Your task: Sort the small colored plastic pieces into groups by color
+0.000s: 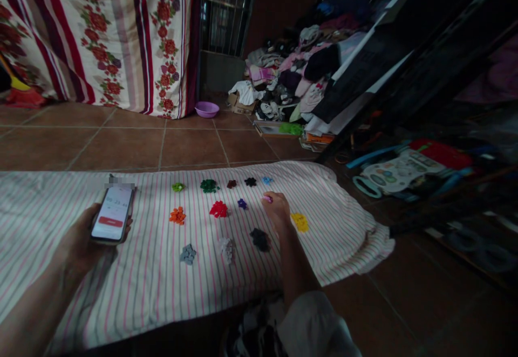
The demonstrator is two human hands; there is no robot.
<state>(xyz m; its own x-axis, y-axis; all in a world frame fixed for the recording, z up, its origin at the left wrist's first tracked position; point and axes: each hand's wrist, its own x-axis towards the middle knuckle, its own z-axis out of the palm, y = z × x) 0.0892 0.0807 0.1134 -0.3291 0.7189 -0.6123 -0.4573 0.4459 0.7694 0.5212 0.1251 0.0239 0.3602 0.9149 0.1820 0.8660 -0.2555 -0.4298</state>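
Note:
My left hand (pixel 87 233) holds a phone (pixel 111 214) with its lit screen facing up, over the left part of a striped cloth (pixel 137 292). At the right, my right hand (pixel 276 206) is closed with a small pink piece (pixel 267 199) at its fingertips. Yellow pieces (pixel 300 221) lie just right of that hand, and light blue ones (pixel 267 180) lie beyond it. Dark grey pieces (pixel 259 239) are nearer to me. Red pieces (pixel 218 209), orange pieces (pixel 177 215) and dark green pieces (pixel 209 185) form separate small piles to the left.
Grey (pixel 188 254) and white piles (pixel 226 250) lie on the cloth's near part. Past the cloth are a purple basin (pixel 206 110), a floral curtain (pixel 97 39) and heaped clothes (pixel 299 71). A dark slanted frame stands at the right.

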